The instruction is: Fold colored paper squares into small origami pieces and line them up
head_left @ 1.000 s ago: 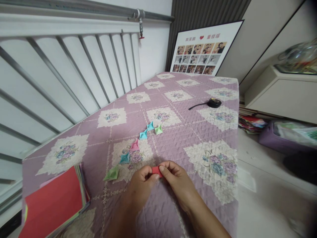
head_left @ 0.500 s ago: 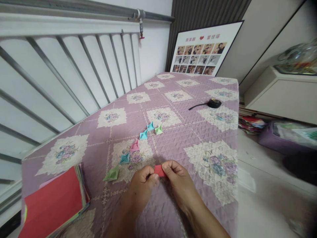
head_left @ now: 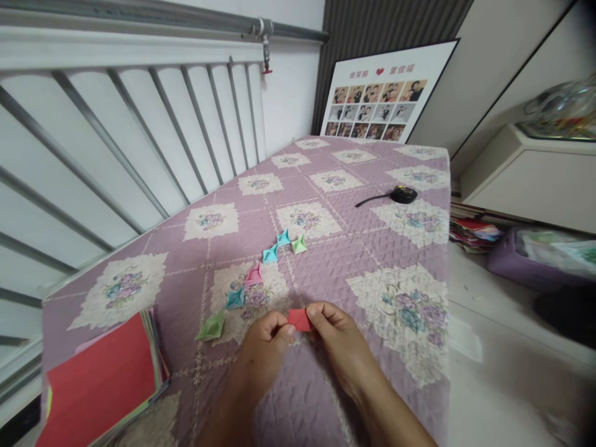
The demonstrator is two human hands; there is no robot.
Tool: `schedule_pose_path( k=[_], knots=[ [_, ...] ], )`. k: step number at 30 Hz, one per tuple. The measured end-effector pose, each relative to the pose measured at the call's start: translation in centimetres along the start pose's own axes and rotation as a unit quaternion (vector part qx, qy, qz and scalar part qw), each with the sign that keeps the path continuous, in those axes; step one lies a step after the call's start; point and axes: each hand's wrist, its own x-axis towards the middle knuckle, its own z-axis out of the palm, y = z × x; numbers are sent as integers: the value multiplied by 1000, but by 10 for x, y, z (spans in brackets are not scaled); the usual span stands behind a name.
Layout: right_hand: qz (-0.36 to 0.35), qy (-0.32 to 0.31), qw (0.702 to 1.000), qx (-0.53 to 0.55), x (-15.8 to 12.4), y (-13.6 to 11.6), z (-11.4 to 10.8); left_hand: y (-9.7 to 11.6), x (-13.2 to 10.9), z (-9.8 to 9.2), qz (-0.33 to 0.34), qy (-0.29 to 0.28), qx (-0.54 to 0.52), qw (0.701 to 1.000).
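A small folded piece of red paper (head_left: 298, 319) is pinched at both ends, close above the flowered cloth. My left hand (head_left: 270, 338) grips its left end between thumb and forefinger. At its right end, my right hand (head_left: 333, 329) holds it the same way. A diagonal crease crosses the paper's face. Beyond my hands lies a slanting row of small folded paper shapes: a green one (head_left: 212, 326), a teal one (head_left: 235, 298), a pink one (head_left: 254, 274), blue ones (head_left: 270, 253) and a light green one (head_left: 298, 244).
A stack of coloured paper (head_left: 105, 379) with a red sheet on top lies at the left front. On the purple quilted cloth (head_left: 326, 267), a black tape measure (head_left: 404, 194) rests at the right. A white radiator (head_left: 139, 124) runs along the left edge; a photo board (head_left: 382, 93) stands behind.
My left hand has shifted slightly left, so more of the red paper shows between my fingers. Both hands keep their hold, and the other things lie as before.
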Motion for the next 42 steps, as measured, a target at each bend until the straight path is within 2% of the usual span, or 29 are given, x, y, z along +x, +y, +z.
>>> schedule_pose_path(
  k=[5, 10, 16, 19, 26, 30, 34, 42],
  knots=[
    [-48, 20, 997, -48, -2, -2, 1, 5, -3, -1, 30, -18, 5, 999],
    [-69, 0, 993, -94, -1, -2, -1, 7, -2, -3, 9, -61, -43, 997],
    [-65, -67, 982, -162, 0, -6, -5, 8, -1, -4, 13, 2, -87, 996],
    [-80, -79, 968, -225, -1, -5, -7, 7, -1, -2, 19, -8, -52, 998],
    [-141, -45, 931, -334, 5, 3, -29, 14, -4, 6, 7, -43, 39, 998],
    [-187, -61, 899, -391, 4, 0, -39, 12, -3, 8, 6, -34, 69, 997],
    [-212, -87, 877, -422, 3, 0, -38, 11, -3, 7, 13, -35, 81, 996],
    [-211, -61, 846, -487, 4, 6, -32, 12, -3, 8, 44, -30, 170, 984]
  ],
)
